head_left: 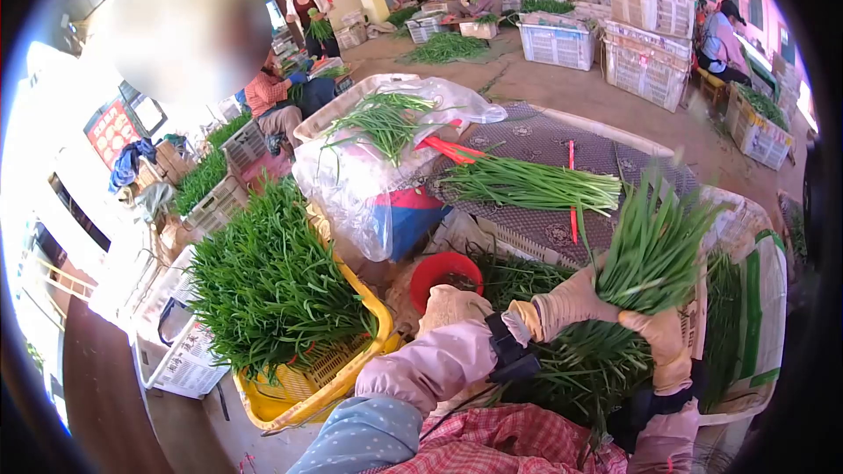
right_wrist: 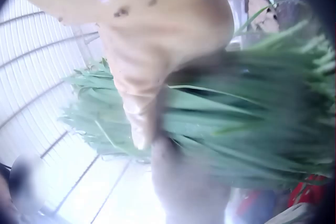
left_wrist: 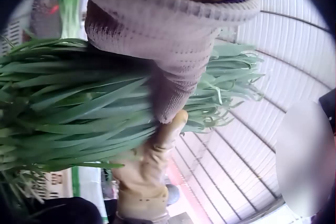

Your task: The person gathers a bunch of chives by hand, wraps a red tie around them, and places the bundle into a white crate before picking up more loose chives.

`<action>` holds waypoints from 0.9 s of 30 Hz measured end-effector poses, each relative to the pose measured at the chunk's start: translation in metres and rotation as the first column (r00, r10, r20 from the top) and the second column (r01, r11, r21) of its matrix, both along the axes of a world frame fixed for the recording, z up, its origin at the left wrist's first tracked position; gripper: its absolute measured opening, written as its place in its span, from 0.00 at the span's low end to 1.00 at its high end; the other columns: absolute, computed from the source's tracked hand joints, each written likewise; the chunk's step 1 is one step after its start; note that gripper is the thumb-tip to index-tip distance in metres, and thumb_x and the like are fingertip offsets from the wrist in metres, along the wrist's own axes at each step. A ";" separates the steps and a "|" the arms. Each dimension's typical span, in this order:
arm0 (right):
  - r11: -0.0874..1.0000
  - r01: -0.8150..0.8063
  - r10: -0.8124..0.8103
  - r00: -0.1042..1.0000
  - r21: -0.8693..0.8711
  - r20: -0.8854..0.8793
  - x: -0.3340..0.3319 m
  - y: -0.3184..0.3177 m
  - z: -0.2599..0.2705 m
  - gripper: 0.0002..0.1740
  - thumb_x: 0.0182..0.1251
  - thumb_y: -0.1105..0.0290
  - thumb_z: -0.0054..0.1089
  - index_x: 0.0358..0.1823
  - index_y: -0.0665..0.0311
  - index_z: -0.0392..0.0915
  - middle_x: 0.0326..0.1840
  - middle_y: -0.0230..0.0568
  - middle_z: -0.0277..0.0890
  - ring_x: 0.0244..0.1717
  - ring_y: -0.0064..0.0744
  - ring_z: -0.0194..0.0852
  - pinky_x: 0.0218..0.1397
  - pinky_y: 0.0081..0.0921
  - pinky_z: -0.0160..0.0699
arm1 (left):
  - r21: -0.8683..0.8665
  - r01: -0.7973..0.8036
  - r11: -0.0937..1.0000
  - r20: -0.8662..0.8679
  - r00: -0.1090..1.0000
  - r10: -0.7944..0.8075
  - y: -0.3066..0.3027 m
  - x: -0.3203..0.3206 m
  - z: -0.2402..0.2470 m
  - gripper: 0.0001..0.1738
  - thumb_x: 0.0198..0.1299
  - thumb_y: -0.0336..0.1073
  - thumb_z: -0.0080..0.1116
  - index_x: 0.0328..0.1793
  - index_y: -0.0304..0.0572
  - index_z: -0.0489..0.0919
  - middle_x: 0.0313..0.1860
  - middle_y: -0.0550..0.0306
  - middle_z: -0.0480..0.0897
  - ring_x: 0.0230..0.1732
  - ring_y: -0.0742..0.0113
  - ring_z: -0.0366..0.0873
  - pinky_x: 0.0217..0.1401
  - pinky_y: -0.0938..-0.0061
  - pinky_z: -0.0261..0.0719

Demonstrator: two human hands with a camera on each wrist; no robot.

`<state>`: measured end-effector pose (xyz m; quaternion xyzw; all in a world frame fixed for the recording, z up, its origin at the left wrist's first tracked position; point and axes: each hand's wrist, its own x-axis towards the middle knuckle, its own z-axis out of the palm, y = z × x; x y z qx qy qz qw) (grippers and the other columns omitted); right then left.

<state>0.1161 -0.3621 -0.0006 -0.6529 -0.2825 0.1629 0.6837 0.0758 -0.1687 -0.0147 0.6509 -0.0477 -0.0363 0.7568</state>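
Head view shows, as the largest thing in front of the person, a dark patterned mat (head_left: 527,133). To the left of it stands a yellow basket (head_left: 384,320), and a thick heap of green leaves (head_left: 272,281) rises above its rim. Smaller than this heap is the leafy bunch (head_left: 650,254), which is held in the air near the edge of the mat, above some loose greens (head_left: 580,373). Both hands wear gloves and are closed around this bunch: the left hand (head_left: 571,303) in a knitted glove, and the right hand (head_left: 665,347) in a smooth tan one. In the left wrist view, their fingertips meet or nearly meet across the leaves; I cannot tell which. On the mat lies one more bundle (head_left: 527,184), with its pale ends toward the held leaves. A red bowl (head_left: 426,279) is between the basket and the hands. Smallest, a thin red strip (head_left: 572,156) crosses at the lying bundle and shows on both sides of it.
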 end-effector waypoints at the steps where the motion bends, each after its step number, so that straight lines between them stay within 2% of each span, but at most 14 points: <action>1: 0.995 -0.031 0.028 0.999 -0.099 -0.033 0.004 -0.004 -0.011 0.47 0.43 0.69 0.83 0.67 0.67 0.66 0.61 0.38 0.74 0.60 0.32 0.71 0.65 0.33 0.70 | 0.001 0.000 1.000 0.006 1.000 0.000 -0.001 -0.002 0.000 0.55 0.34 0.32 0.81 0.72 0.40 0.63 0.60 0.56 0.77 0.61 0.69 0.73 0.69 0.73 0.67; 3: 1.000 -0.009 0.009 1.000 -0.002 -0.007 0.001 -0.002 -0.015 0.49 0.43 0.70 0.83 0.68 0.67 0.64 0.61 0.40 0.74 0.60 0.32 0.72 0.65 0.33 0.70 | 0.033 -0.065 0.997 0.137 0.989 0.060 -0.003 -0.005 -0.002 0.52 0.39 0.27 0.78 0.73 0.42 0.62 0.59 0.62 0.78 0.60 0.74 0.70 0.67 0.73 0.67; 5: 0.999 -0.031 0.031 0.999 -0.006 -0.010 0.000 0.000 0.007 0.49 0.44 0.70 0.82 0.69 0.67 0.63 0.62 0.41 0.73 0.62 0.34 0.71 0.65 0.34 0.70 | -0.038 0.038 0.999 0.111 0.993 -0.034 0.003 -0.002 0.007 0.51 0.41 0.25 0.76 0.74 0.42 0.62 0.63 0.64 0.75 0.61 0.75 0.67 0.68 0.72 0.66; 6: 0.996 -0.088 0.087 0.995 0.022 0.043 -0.004 0.005 0.031 0.49 0.45 0.67 0.81 0.69 0.67 0.62 0.63 0.43 0.73 0.63 0.35 0.71 0.67 0.34 0.69 | -0.071 0.044 0.997 0.198 0.980 -0.029 0.004 0.000 0.010 0.50 0.41 0.25 0.77 0.73 0.41 0.63 0.62 0.63 0.75 0.61 0.74 0.68 0.68 0.71 0.67; 8: 0.993 -0.120 0.118 0.988 0.015 0.099 0.001 0.005 0.042 0.42 0.50 0.65 0.76 0.67 0.68 0.66 0.61 0.41 0.74 0.60 0.34 0.72 0.65 0.34 0.69 | -0.066 0.095 0.993 0.254 0.964 -0.075 0.000 0.002 0.018 0.49 0.41 0.25 0.76 0.73 0.40 0.63 0.62 0.61 0.76 0.62 0.72 0.69 0.68 0.70 0.67; 9: 0.994 -0.091 0.093 0.995 -0.058 0.046 -0.005 0.002 0.058 0.39 0.50 0.66 0.75 0.65 0.68 0.69 0.58 0.39 0.77 0.59 0.32 0.73 0.63 0.33 0.70 | -0.018 0.137 0.990 0.232 0.964 -0.129 0.003 0.000 0.027 0.50 0.41 0.24 0.75 0.73 0.40 0.62 0.62 0.59 0.75 0.62 0.70 0.70 0.68 0.70 0.68; 12: 0.990 -0.120 0.130 0.979 0.075 -0.156 -0.010 -0.001 0.080 0.38 0.52 0.73 0.74 0.67 0.67 0.68 0.55 0.36 0.78 0.54 0.26 0.73 0.58 0.27 0.72 | -0.023 0.206 0.978 0.137 0.970 -0.201 0.001 0.006 0.032 0.48 0.42 0.25 0.75 0.72 0.41 0.64 0.61 0.59 0.76 0.60 0.69 0.73 0.64 0.70 0.71; 15: 0.988 -0.114 0.120 0.992 -0.100 0.050 0.006 -0.006 0.075 0.40 0.52 0.70 0.76 0.67 0.65 0.67 0.56 0.37 0.78 0.55 0.27 0.73 0.59 0.27 0.71 | 0.100 0.187 0.977 0.117 0.973 -0.198 0.000 0.012 0.033 0.45 0.44 0.28 0.77 0.70 0.41 0.67 0.59 0.60 0.78 0.58 0.70 0.74 0.62 0.71 0.73; 17: 0.997 -0.058 0.065 0.987 -0.051 0.147 0.007 -0.004 0.078 0.37 0.54 0.66 0.75 0.65 0.65 0.70 0.53 0.38 0.79 0.53 0.28 0.75 0.58 0.28 0.72 | 0.172 0.161 0.972 0.116 0.976 -0.182 -0.001 0.016 0.035 0.44 0.44 0.30 0.78 0.69 0.41 0.68 0.58 0.60 0.79 0.57 0.70 0.75 0.61 0.72 0.74; 19: 0.973 0.070 -0.034 0.987 -0.221 0.160 0.016 0.005 0.068 0.26 0.58 0.64 0.73 0.57 0.62 0.77 0.41 0.32 0.82 0.40 0.21 0.75 0.43 0.23 0.75 | 0.343 0.165 0.925 0.062 0.978 -0.197 -0.004 0.020 0.039 0.40 0.43 0.33 0.80 0.65 0.41 0.72 0.55 0.60 0.80 0.55 0.70 0.76 0.59 0.72 0.75; 20: 0.997 0.010 0.009 0.972 -0.079 0.235 0.030 0.013 0.046 0.20 0.61 0.64 0.71 0.53 0.61 0.79 0.35 0.29 0.82 0.34 0.19 0.74 0.38 0.21 0.74 | 0.292 0.108 0.950 0.149 0.976 -0.157 -0.006 0.023 0.034 0.37 0.44 0.33 0.80 0.62 0.41 0.74 0.53 0.61 0.81 0.53 0.71 0.77 0.57 0.72 0.77; 21: 0.998 -0.010 0.022 0.982 -0.063 0.188 0.025 0.013 0.053 0.29 0.57 0.58 0.71 0.57 0.64 0.77 0.48 0.42 0.82 0.48 0.32 0.78 0.55 0.30 0.73 | 0.154 0.109 0.982 0.158 0.978 -0.133 -0.009 0.023 0.035 0.35 0.45 0.32 0.79 0.61 0.40 0.74 0.53 0.61 0.81 0.51 0.71 0.78 0.55 0.73 0.77; 24: 0.999 0.031 -0.040 0.964 0.041 0.262 0.016 0.014 0.066 0.28 0.59 0.57 0.70 0.58 0.63 0.76 0.48 0.44 0.82 0.48 0.37 0.79 0.55 0.33 0.73 | 0.081 0.108 0.991 0.024 0.994 -0.110 -0.010 0.004 0.065 0.35 0.46 0.31 0.78 0.61 0.40 0.74 0.53 0.61 0.81 0.51 0.72 0.77 0.54 0.75 0.78; 27: 0.986 0.107 -0.055 0.932 -0.128 0.357 0.019 0.010 0.066 0.29 0.59 0.55 0.69 0.58 0.62 0.76 0.51 0.49 0.80 0.53 0.45 0.77 0.58 0.37 0.72 | 0.264 0.073 0.962 0.137 0.984 -0.113 -0.004 0.010 0.060 0.34 0.46 0.30 0.78 0.61 0.40 0.74 0.53 0.61 0.81 0.51 0.73 0.77 0.53 0.76 0.78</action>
